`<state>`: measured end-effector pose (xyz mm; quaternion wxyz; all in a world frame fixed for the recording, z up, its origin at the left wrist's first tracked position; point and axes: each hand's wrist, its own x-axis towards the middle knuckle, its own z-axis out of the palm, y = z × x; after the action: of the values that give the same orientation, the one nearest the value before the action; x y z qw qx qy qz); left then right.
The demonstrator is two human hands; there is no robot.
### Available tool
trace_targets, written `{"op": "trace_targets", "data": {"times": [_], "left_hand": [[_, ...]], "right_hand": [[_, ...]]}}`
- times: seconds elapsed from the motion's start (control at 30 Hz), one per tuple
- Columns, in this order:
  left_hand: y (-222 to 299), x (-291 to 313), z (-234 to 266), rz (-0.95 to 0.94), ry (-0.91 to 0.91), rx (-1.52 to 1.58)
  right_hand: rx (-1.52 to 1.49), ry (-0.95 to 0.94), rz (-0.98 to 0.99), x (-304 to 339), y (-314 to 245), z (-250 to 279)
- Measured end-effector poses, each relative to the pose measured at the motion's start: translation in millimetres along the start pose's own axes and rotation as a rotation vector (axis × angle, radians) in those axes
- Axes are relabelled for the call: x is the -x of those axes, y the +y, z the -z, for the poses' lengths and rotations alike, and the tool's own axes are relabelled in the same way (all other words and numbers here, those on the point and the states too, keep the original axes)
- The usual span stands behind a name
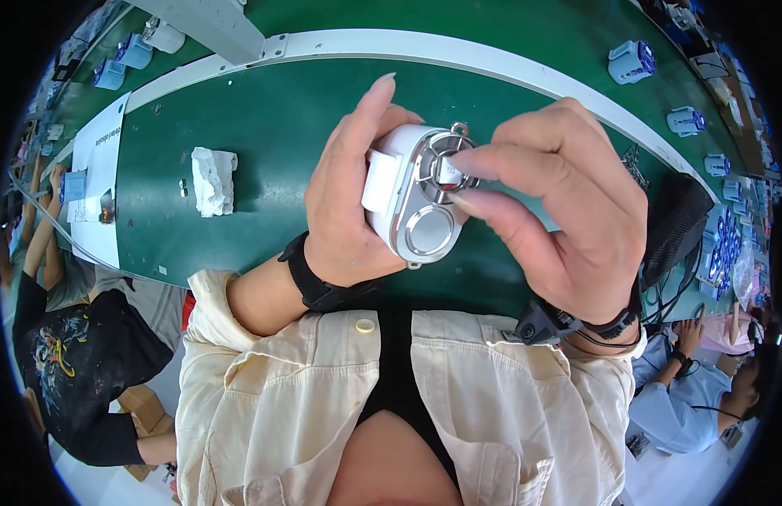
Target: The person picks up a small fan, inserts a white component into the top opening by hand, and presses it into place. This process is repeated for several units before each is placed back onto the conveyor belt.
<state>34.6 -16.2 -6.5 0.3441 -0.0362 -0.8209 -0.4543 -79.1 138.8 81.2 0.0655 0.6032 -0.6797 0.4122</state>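
My left hand (344, 211) is wrapped around a white rounded device (430, 234) and holds it up over the green table. Its face is shiny silver, with a spoked ring at the top and a round disc below. A small metal loop sticks up from its upper end. At the ring's centre, thumb and forefinger of my right hand (568, 194) pinch a small white piece (448, 171) against the face. Whether that piece is paper, cloth or a sticker I cannot tell.
On the green table (281, 118) lie a crumpled white wad (214, 181) and a small metal part (183, 187), left of my hands. A black mesh pouch (677, 223) is at the right. Several blue-and-white devices stand beyond the white rail (458, 49). Other people sit at both sides.
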Motion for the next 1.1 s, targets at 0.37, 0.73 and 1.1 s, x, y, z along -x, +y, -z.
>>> {"op": "trace_targets", "data": {"times": [0.37,0.73,1.1], "left_hand": [[-1.4,0.1,0.0,-0.014,-0.015,-0.061],[-0.2,0.1,-4.8,-0.038,0.062,-0.250],[7.1,-0.1,-3.5,0.124,-0.019,-0.146]], "right_hand": [[0.013,0.010,-0.031,0.6,-0.1,-0.5],[0.066,0.082,-0.149,6.1,-7.6,-14.2],[-0.003,0.093,-0.295,9.2,-12.9,-16.9]]}}
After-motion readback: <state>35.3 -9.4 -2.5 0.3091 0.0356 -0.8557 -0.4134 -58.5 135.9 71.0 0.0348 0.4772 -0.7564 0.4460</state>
